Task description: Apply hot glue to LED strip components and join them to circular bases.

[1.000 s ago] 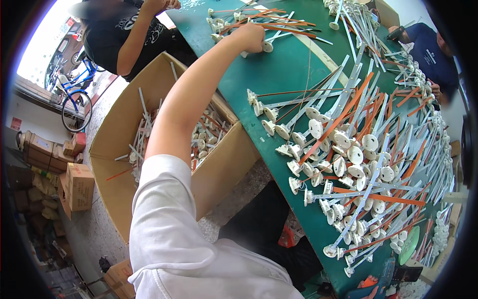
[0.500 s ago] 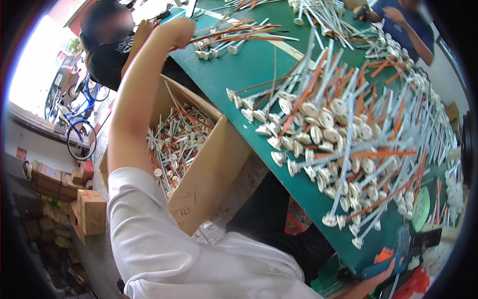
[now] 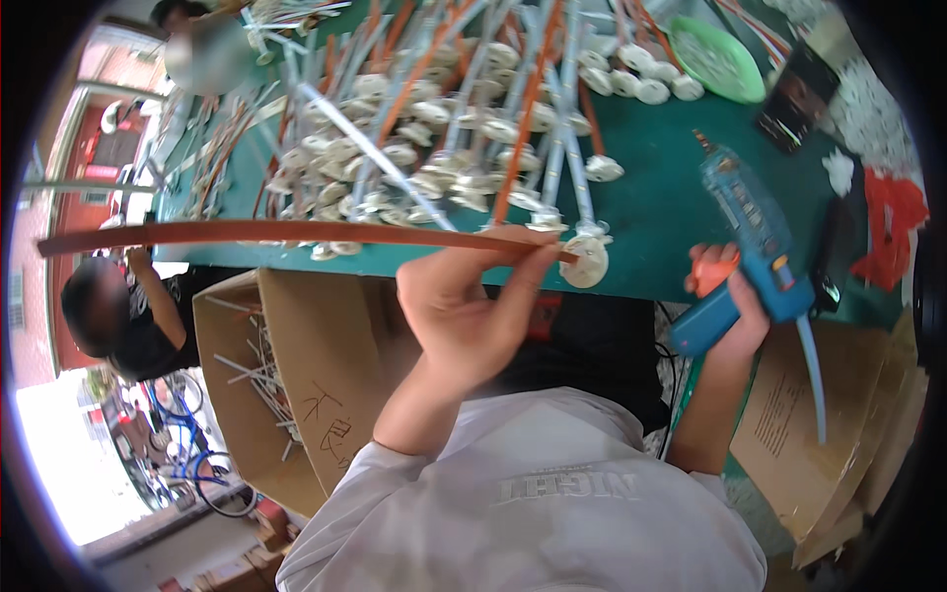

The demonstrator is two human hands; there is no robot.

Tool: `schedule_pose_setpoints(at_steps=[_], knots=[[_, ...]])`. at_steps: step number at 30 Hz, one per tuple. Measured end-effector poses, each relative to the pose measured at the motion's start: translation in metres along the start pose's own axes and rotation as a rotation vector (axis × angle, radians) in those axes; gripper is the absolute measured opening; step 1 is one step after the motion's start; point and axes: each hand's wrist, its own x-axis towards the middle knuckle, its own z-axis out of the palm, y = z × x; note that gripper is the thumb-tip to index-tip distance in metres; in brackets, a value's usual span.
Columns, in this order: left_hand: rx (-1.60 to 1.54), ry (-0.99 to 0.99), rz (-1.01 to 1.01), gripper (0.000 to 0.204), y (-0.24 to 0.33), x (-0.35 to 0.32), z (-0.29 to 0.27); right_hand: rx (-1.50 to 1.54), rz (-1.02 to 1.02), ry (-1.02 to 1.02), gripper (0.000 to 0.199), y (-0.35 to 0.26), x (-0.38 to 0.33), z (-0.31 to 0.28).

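Note:
My left hand (image 3: 464,316) is closed, with thumb and fingers pinching one end of a long flat brown strip (image 3: 256,234). The strip extends leftward across the view. Its pinched end overlaps a round white disc (image 3: 592,264) by the table's near edge; whether they touch or are joined I cannot tell. Wrapped round the handle of a blue glue gun (image 3: 750,212), my right hand (image 3: 747,308) has its fingers at the orange trigger (image 3: 714,272). The nozzle points up and left over the table, and a pale blue glue stick (image 3: 813,380) sticks out of the back.
Many white discs with silver and brown strips (image 3: 424,128) cover the green table (image 3: 661,207). A green dish (image 3: 718,59), a black box (image 3: 797,96) and red plastic (image 3: 890,227) lie to the right. Cardboard boxes (image 3: 326,395) stand below; another person (image 3: 148,306) sits at left.
My left hand has come back from the far left with the brown strip, to the white disc. The glue gun in my right hand appears higher, over the table edge. The view has turned rightward.

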Motion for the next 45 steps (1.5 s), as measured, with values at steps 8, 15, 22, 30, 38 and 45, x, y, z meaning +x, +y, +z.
schedule_pose_setpoints(at_steps=[8,15,22,30,38,45], knots=[[0.3,-0.29,0.201,0.01,-0.048,-0.001,0.106,-0.264,-0.068,0.092,0.027,-0.002,-0.092,0.004],[0.265,-0.375,0.09,0.01,-0.043,-0.001,0.108,-0.469,0.015,0.165,0.023,-0.007,-0.096,-0.002],[0.287,-0.377,0.087,0.01,-0.042,-0.001,0.11,-0.662,-0.15,0.086,0.015,0.007,-0.085,-0.011],[0.254,-0.347,0.084,0.01,-0.045,-0.001,0.11,-0.798,-0.09,-0.057,0.014,0.018,-0.097,-0.02],[0.386,-0.45,0.128,0.008,-0.037,0.005,0.104,-0.863,-0.166,-0.013,0.011,-0.008,-0.082,0.009],[0.116,-0.329,-0.031,0.01,-0.037,0.003,0.106,-0.97,-0.08,0.055,0.018,-0.027,-0.094,0.011]])
